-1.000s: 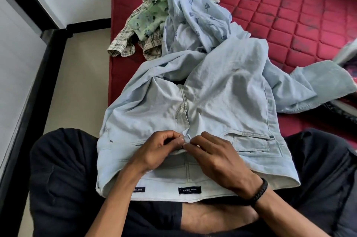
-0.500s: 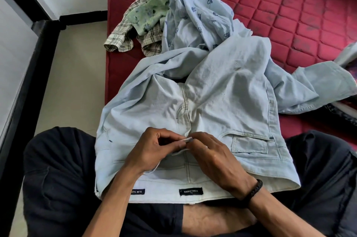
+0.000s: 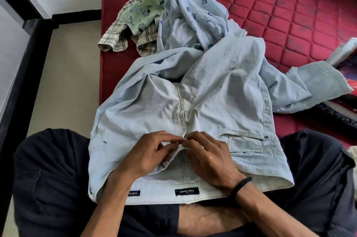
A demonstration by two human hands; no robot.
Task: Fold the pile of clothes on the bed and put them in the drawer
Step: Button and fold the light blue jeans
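Both hands, left hand [image 3: 148, 156] and right hand [image 3: 207, 156], pinch the pale jeans [image 3: 212, 105] at the fly, waistband nearest, legs pointing away.

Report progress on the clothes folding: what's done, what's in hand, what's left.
Done: nothing looks folded, and no drawer is in view. In hand: the light blue jeans lie across the lap, with the left hand and right hand pinching the fly at the waistband, apparently fastening it. Left: folding the jeans, then the leaf-print shirt, green shirt and checked shirt heaped on the red mattress.
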